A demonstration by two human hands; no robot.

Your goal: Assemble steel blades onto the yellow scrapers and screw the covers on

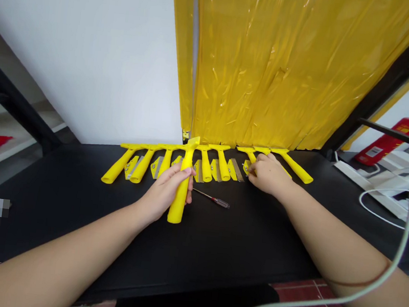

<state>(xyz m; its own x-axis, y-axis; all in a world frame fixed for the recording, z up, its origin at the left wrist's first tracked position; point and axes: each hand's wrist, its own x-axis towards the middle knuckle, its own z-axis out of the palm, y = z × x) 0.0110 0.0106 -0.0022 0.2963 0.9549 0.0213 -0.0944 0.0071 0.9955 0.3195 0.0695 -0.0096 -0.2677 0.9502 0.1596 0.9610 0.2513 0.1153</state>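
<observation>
My left hand point(166, 188) is wrapped around a yellow plastic scraper handle point(178, 201), holding it upright above the table with its flat head pointing away from me. On the right, my right hand point(269, 174) has its fingers curled down onto a small yellow blade plate point(246, 168) with a screw on it, pinching it at the table. Several more yellow scraper handles point(115, 165) lie in a row along the back. Between them sit yellow plates with metal blades point(237, 171). A screwdriver point(219, 202) with a clear dark handle lies between my hands.
A black table point(238, 246) carries everything. Behind it hang a white panel point(101, 53) and yellow plastic strips point(273, 67). At the right are a red bottle point(394, 138) and a white power strip point(374, 185). A pale cable point(395, 264) crosses near my right forearm.
</observation>
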